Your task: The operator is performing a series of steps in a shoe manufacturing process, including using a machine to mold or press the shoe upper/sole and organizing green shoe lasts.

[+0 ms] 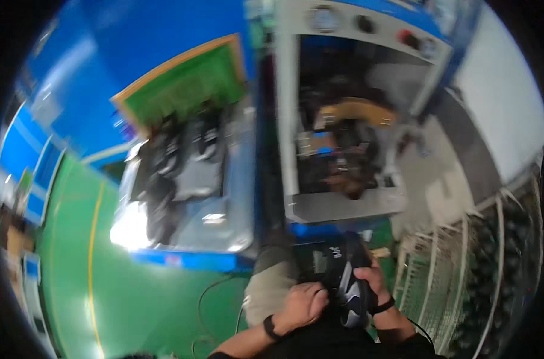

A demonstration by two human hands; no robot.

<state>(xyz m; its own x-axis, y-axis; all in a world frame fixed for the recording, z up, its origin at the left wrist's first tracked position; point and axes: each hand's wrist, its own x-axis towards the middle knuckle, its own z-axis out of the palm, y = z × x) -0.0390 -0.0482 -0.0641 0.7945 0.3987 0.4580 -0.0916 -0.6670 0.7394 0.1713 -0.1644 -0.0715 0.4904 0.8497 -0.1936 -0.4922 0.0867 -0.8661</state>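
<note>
A dark sneaker (351,278) with grey and white parts is upright over my lap, its length running away from me. My right hand (375,280) grips it from the right, thumb laid on the upper. Beside the sneaker's lower left, my left hand (305,304) is closed over my thigh, fingers curled; whatever they may hold is hidden. Both wrists wear dark bands. On the metal-topped table (233,230) ahead left stand several dark shoes (207,134), blurred by motion.
A machine (346,206) with a light frame, knobs and a dark cluttered opening stands ahead right. A green board (182,84) with a wooden border rises behind the table. To my right is a white wire rack (424,263) beside many dark items. A cable (203,305) lies on the green floor.
</note>
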